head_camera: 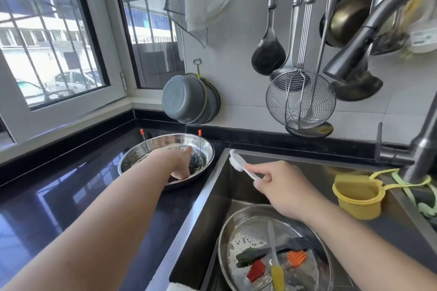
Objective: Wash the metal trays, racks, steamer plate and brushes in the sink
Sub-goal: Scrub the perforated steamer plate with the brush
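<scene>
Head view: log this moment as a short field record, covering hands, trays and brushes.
left hand: reaches into the tray on the counter, fingers on the dark rack inside
right hand: pinches the white brush over the sink
tray in sink: wet, holds silicone brushes, yellow, red and orange
yellow cup: hangs at the sink's right wall

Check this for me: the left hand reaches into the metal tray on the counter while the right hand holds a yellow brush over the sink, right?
Not quite. In the head view the brush in the right hand is a white brush, not yellow. The yellow brush lies in the tray inside the sink. The left hand does reach into the metal tray on the counter.
</scene>
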### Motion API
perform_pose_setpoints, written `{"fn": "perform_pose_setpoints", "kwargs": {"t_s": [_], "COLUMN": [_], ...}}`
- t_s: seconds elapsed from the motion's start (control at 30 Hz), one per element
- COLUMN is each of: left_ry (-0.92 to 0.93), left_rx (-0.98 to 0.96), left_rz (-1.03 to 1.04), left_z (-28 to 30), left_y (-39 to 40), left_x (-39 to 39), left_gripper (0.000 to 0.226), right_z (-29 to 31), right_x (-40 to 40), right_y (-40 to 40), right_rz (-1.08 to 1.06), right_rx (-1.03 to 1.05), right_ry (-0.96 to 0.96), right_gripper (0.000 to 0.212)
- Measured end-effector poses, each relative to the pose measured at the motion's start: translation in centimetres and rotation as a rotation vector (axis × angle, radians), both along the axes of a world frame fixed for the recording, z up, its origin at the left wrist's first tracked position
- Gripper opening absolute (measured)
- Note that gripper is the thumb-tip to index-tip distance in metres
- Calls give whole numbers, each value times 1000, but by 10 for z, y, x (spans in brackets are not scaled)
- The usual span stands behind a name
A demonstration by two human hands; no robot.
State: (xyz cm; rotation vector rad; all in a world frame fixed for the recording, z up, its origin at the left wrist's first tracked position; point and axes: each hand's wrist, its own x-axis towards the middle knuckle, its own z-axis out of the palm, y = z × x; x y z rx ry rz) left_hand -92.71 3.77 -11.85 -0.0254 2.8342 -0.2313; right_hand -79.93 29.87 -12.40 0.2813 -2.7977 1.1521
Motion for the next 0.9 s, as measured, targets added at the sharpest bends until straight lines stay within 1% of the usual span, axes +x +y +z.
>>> {"fn": "perform_pose_setpoints", "kwargs": {"t_s": [0.03,0.1,0.17,0.2,0.27,0.33,0.4,0.47,0.53,0.57,0.63,0.67,0.73,0.77,0.83,0.9], "left_ry": [9,75,233,325,466,548,632,756,866,887,831,746,472,318,96,6], "left_rx": [-15,-49,-97,-81,36,171,313,436,573,662,917,1097,1474,1614,1775,1838], "left_rz": [-14,-60,-116,-106,-36,32,69,75,57,55,84,120,249,335,474,546], "left_z": [0,2,3,3,3,11,31,54,71,75,71,62,36,21,-9,-37], "left_y": [1,4,5,4,3,5,10,14,21,26,45,57,84,98,122,142], "left_x": [1,5,11,13,18,30,51,80,109,123,142,146,148,147,145,146], "left_gripper": [86,73,57,50,37,30,23,15,16,18,19,19,20,21,22,20], "right_z": [-1,-2,-3,-3,-4,-4,-2,1,4,5,2,-2,-13,-20,-36,-50], "right_x": [0,-1,-2,-2,-2,3,9,17,25,30,39,43,52,56,64,70], "right_y": [-2,-3,-3,-2,-2,-2,1,10,25,33,52,62,80,86,92,92], "right_rz": [2,5,2,-1,-11,-22,-38,-66,-100,-117,-146,-162,-195,-209,-248,-267], "right_rx": [-5,-9,-5,-3,-4,-12,-9,-11,1,3,-10,-29,-62,-64,-49,-3], "right_ry": [2,4,3,5,5,4,9,26,50,56,56,54,77,96,132,166], "right_gripper": [44,44,44,44,44,44,44,44,44,43,43,44,46,48,51,54]}}
